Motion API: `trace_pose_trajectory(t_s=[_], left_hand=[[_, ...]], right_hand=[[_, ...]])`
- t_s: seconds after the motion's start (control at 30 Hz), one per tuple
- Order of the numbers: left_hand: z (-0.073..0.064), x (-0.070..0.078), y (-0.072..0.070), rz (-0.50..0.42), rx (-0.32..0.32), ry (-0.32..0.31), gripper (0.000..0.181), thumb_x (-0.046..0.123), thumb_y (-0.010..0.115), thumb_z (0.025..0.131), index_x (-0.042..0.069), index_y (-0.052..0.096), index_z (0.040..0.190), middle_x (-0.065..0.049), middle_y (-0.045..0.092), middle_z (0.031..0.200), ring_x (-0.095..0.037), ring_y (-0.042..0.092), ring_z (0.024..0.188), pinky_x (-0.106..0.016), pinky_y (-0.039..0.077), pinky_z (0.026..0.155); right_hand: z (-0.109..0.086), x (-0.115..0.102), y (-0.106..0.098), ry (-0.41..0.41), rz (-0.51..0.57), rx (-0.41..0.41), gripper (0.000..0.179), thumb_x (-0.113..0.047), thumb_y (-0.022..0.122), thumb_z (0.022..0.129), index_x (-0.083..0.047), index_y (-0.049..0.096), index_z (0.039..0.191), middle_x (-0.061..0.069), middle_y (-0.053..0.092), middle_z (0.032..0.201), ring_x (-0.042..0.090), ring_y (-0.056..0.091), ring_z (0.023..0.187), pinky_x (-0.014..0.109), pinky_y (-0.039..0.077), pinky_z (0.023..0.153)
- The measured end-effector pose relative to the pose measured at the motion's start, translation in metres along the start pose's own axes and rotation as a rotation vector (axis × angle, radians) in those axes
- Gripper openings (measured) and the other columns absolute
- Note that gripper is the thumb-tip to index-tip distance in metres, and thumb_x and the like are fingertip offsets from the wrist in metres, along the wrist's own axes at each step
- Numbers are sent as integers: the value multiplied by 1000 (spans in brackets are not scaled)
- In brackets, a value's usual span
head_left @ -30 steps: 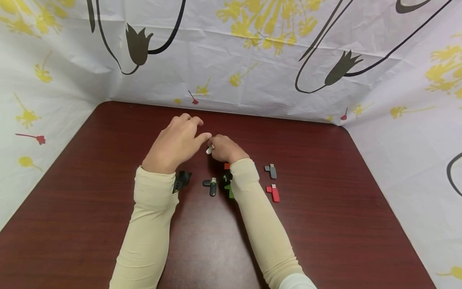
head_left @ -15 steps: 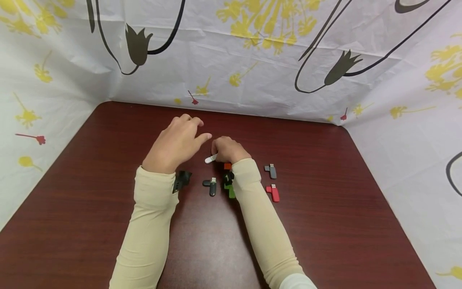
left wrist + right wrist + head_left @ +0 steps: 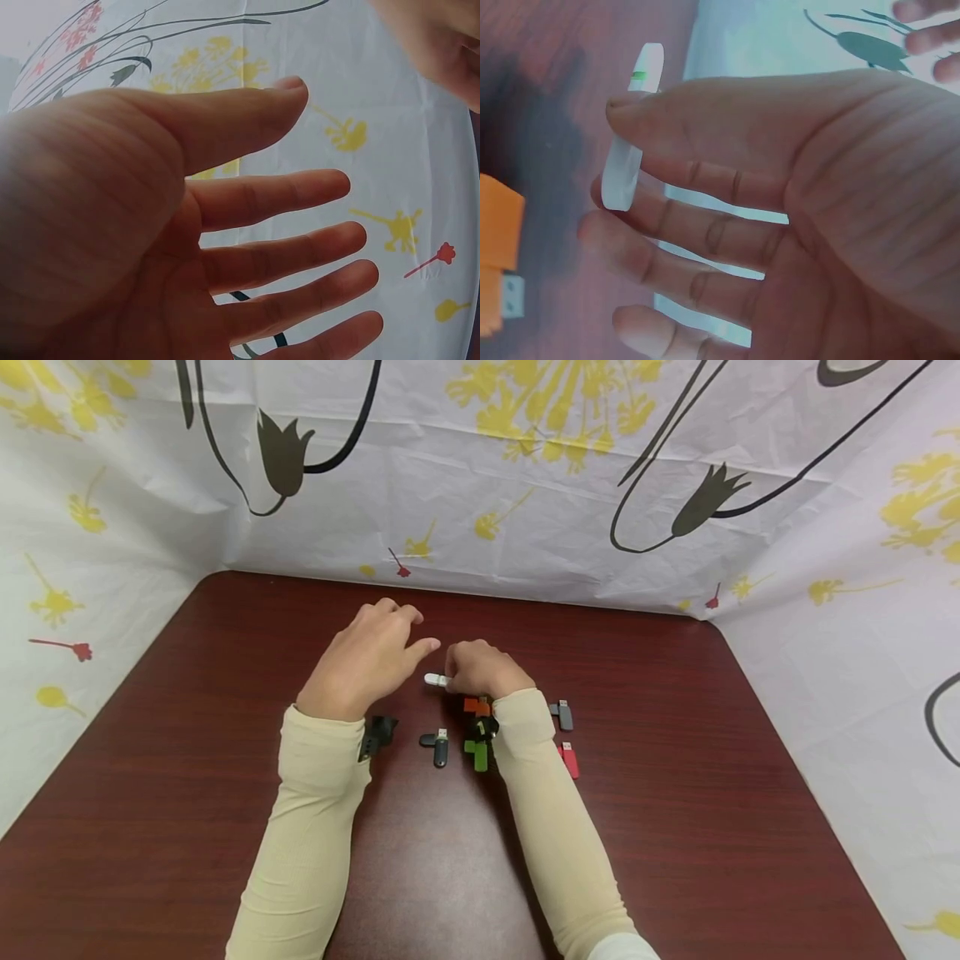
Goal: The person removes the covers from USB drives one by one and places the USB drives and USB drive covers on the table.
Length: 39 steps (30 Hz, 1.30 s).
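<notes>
My right hand (image 3: 486, 668) pinches a slim white USB flash drive (image 3: 437, 680) between thumb and fingers. Up close in the right wrist view, the white drive (image 3: 621, 174) shows a small green mark near its upper end, and the thumb (image 3: 634, 116) crosses its middle. My left hand (image 3: 367, 656) hovers over the table to the left, palm down in the head view, holding nothing. Its fingers (image 3: 285, 247) are spread and nearly straight in the left wrist view. Just below the right hand lies an orange USB drive (image 3: 472, 706), with a green one (image 3: 480, 757) nearer me.
A black USB drive (image 3: 441, 750) lies left of the green one. Right of my right forearm lie a grey drive (image 3: 566, 717) and a red drive (image 3: 571, 762), partly covered by the sleeve. The dark red table (image 3: 675, 827) ends at a flower-patterned white cloth (image 3: 540, 552).
My right hand has shifted slightly right, and the white drive has turned and shows more beyond the fingers. More of the orange and green drives is visible. My left hand stays still.
</notes>
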State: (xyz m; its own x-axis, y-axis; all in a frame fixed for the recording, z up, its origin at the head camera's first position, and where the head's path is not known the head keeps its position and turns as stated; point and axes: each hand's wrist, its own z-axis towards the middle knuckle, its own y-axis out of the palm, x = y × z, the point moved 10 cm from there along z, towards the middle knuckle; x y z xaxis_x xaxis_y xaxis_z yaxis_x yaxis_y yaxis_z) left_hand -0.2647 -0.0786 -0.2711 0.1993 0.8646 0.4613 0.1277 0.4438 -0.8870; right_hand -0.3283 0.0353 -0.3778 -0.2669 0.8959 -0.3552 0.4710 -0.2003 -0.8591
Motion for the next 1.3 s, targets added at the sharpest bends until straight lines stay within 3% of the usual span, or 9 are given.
trace_pose_trajectory(t_s=[0.2,0.57,0.77,0.93,1.3], left_hand=[[1,3,2,0,-2,6,51,33,59,112,2,56,152,-21,52,155,-42,45,148,-63,49,113],[4,13,8,2,-9,54,48,26,66,109,4,57,152,-17,54,152,-38,48,143,-57,53,109],[4,26,1,-39,68,149,41,15,72,105,2,65,143,-16,61,145,-34,56,133,-50,54,109],[2,37,-7,-87,147,235,27,9,76,102,1,73,128,-13,69,131,-31,62,115,-45,58,99],[-1,47,-14,-90,247,318,18,8,78,100,0,78,116,-13,71,111,-29,65,95,-40,59,85]], right_hand=[[-21,-1,-19,-3,20,69,11,-22,70,104,-12,72,110,6,72,98,23,67,77,40,56,71],[-67,-15,-67,-127,62,279,8,-19,69,105,-13,69,112,5,70,101,24,62,82,40,53,74],[-92,-22,-88,-165,65,398,10,-20,72,104,-15,70,113,3,68,100,24,61,84,40,52,73],[-103,-25,-96,-184,41,472,12,-20,75,102,-15,70,113,3,67,100,23,60,85,39,50,72],[-115,-28,-100,-216,-2,547,16,-20,76,101,-15,71,116,2,68,106,22,61,86,40,51,72]])
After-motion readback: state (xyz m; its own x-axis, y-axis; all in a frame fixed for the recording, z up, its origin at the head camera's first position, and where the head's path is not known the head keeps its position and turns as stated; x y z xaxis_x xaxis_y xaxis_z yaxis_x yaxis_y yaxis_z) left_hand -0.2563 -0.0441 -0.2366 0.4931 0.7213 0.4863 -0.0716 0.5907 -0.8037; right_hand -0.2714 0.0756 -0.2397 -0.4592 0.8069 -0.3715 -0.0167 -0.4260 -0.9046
